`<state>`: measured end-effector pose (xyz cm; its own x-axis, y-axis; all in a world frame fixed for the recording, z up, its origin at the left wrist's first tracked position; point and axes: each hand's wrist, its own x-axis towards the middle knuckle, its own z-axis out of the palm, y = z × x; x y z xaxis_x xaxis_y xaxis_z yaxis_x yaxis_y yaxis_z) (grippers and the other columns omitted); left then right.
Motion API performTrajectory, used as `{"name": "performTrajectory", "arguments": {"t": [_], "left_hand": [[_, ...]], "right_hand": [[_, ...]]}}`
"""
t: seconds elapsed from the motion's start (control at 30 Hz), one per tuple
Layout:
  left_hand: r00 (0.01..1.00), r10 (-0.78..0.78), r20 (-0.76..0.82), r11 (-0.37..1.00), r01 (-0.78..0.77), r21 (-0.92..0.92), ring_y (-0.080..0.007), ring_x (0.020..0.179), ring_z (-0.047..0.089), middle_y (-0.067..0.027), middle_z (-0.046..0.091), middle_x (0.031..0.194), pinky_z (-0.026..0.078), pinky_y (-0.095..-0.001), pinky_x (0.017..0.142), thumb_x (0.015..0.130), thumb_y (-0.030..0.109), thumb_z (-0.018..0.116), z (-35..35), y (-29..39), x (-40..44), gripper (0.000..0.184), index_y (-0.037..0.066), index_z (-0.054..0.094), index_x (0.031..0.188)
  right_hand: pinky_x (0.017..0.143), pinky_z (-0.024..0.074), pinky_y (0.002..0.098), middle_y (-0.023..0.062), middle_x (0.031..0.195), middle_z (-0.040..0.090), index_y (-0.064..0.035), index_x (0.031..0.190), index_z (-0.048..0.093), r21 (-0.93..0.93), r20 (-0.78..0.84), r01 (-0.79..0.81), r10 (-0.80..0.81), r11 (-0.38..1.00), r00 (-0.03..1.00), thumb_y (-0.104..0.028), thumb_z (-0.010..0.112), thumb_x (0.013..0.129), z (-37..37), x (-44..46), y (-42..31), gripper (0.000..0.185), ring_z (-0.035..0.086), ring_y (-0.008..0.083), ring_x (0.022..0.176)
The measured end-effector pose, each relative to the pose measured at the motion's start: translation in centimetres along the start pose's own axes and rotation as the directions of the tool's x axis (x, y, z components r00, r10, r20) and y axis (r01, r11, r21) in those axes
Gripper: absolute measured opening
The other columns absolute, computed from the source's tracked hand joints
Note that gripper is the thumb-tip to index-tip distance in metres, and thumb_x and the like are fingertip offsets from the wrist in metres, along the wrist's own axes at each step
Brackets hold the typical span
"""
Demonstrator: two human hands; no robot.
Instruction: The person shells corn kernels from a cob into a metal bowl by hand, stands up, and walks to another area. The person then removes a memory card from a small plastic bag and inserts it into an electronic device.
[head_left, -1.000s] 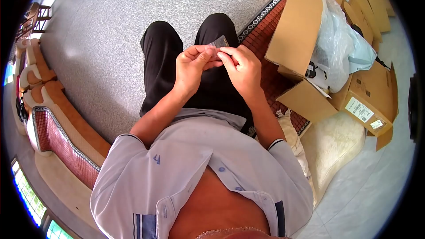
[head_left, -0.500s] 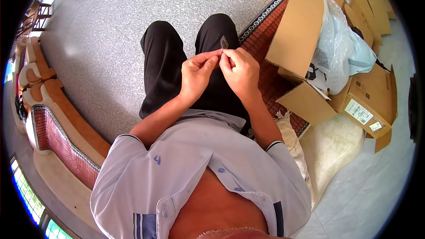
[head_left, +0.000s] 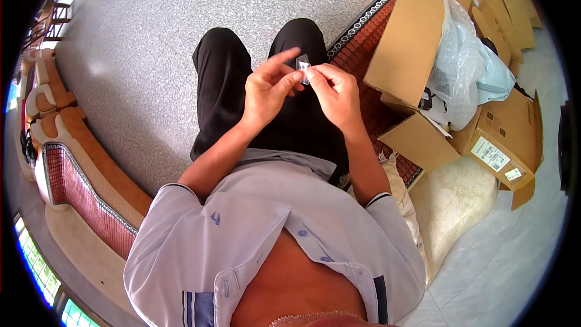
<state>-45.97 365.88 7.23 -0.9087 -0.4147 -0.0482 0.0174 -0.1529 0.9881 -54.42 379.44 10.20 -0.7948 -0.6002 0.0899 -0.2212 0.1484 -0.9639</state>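
Note:
A small, thin clear-and-dark piece with a whitish patch stands up between my hands, above my dark-trousered knees. My right hand pinches its right side between thumb and fingers. On the other side, my left hand has its index finger stretched out forward, its thumb tip close to the piece's lower left edge and its other fingers curled. Whether the left thumb touches the piece is too small to tell.
An open cardboard box with a clear plastic bag is at the right, beside another labelled box. Under them lies a reddish-brown mat. A cream cushion is nearer. Curved seats stand at the left.
The small piece has turned and now shows a clear face with a whitish patch. My left index finger has straightened forward, away from the pinch it made with the thumb. The boxes have stayed put.

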Motion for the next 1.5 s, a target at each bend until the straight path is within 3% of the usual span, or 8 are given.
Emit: {"name": "performTrajectory", "arguments": {"t": [0.13,0.27,0.33,0.63,0.87,0.93,1.03,1.5], "left_hand": [[0.998,-0.056,0.011,0.998,0.056,-0.033,-0.0123,0.070,0.067,-0.0083,0.068,0.082,0.051,-0.0222,0.057,0.092,0.006,0.063,0.0,0.6,0.4,0.029,-0.002,0.059,0.119],[0.995,-0.081,-0.064,0.993,0.075,-0.089,-0.0124,0.069,0.067,-0.0083,0.069,0.081,0.051,-0.0220,0.056,0.089,0.006,0.067,0.4,1.3,0.4,0.024,-0.004,0.061,0.110],[0.987,-0.027,-0.158,0.995,0.042,0.092,-0.0114,0.067,0.066,-0.0079,0.069,0.079,0.051,-0.0219,0.056,0.085,0.006,0.072,0.6,1.6,0.3,0.022,-0.004,0.061,0.102],[0.991,-0.024,-0.130,0.990,0.042,0.136,-0.0088,0.069,0.065,-0.0073,0.070,0.082,0.051,-0.0197,0.059,0.086,0.006,0.071,0.2,1.7,-0.2,0.010,-0.004,0.069,0.089],[0.989,0.025,-0.145,0.992,-0.006,0.128,-0.0085,0.068,0.066,-0.0070,0.071,0.077,0.054,-0.0205,0.060,0.085,0.008,0.072,0.3,2.2,-0.3,0.013,-0.004,0.071,0.089],[0.987,0.006,-0.162,0.990,0.017,0.139,-0.0087,0.069,0.066,-0.0073,0.071,0.077,0.054,-0.0205,0.062,0.086,0.007,0.071,0.3,1.8,-0.3,0.012,-0.004,0.071,0.089],[0.986,-0.019,-0.163,0.994,0.036,0.105,-0.0100,0.074,0.066,-0.0081,0.071,0.084,0.054,-0.0215,0.067,0.087,0.005,0.069,0.4,1.9,-0.5,0.011,-0.005,0.070,0.093],[0.975,0.020,-0.220,0.968,0.036,0.247,-0.0097,0.069,0.067,-0.0094,0.071,0.074,0.054,-0.0234,0.063,0.080,0.004,0.067,0.3,0.2,-0.1,0.011,-0.006,0.070,0.084]], "right_hand": [[0.054,0.0416,0.0233,0.0022,0.075,0.066,0.0022,0.091,0.068,0.104,0.133,-0.084,0.070,0.991,0.989,-0.008,0.060,0.091,-0.7,0.6,0.4,0.013,0.052,0.0034,0.064],[0.059,0.0415,0.0202,0.0000,0.078,0.066,0.0020,0.096,0.069,0.076,0.149,-0.147,0.135,0.986,0.980,-0.006,0.061,0.090,-0.7,0.6,-0.6,0.013,0.053,0.0027,0.069],[0.053,0.0426,0.0242,0.0055,0.074,0.066,0.0019,0.090,0.068,-0.054,0.062,-0.102,0.105,0.993,0.993,-0.006,0.063,0.088,-0.4,0.5,-0.4,0.010,0.054,0.0048,0.063],[0.057,0.0467,0.0334,0.0137,0.075,0.063,0.0015,0.089,0.066,-0.157,0.082,0.137,-0.126,0.978,0.989,-0.006,0.064,0.086,-0.5,0.4,-1.0,0.008,0.061,0.0271,0.064],[0.057,0.0470,0.0369,0.0116,0.072,0.058,0.0004,0.090,0.065,-0.302,0.107,0.206,-0.181,0.931,0.978,-0.009,0.065,0.085,-0.1,0.0,-1.1,0.010,0.059,0.0294,0.064],[0.057,0.0479,0.0381,0.0106,0.071,0.056,-0.0018,0.090,0.065,-0.459,0.115,0.323,-0.305,0.828,0.945,-0.009,0.065,0.084,0.4,0.0,-0.8,0.009,0.059,0.0285,0.066],[0.057,0.0486,0.0382,0.0093,0.070,0.054,-0.0035,0.088,0.064,-0.546,0.109,0.329,-0.324,0.771,0.940,-0.009,0.065,0.083,0.9,-0.1,-0.9,0.007,0.059,0.0271,0.066],[0.056,0.0488,0.0383,0.0081,0.068,0.052,-0.0056,0.077,0.058,-0.598,0.130,0.356,-0.352,0.718,0.927,-0.009,0.067,0.080,1.5,-0.1,0.5,0.010,0.059,0.0261,0.064]]}}
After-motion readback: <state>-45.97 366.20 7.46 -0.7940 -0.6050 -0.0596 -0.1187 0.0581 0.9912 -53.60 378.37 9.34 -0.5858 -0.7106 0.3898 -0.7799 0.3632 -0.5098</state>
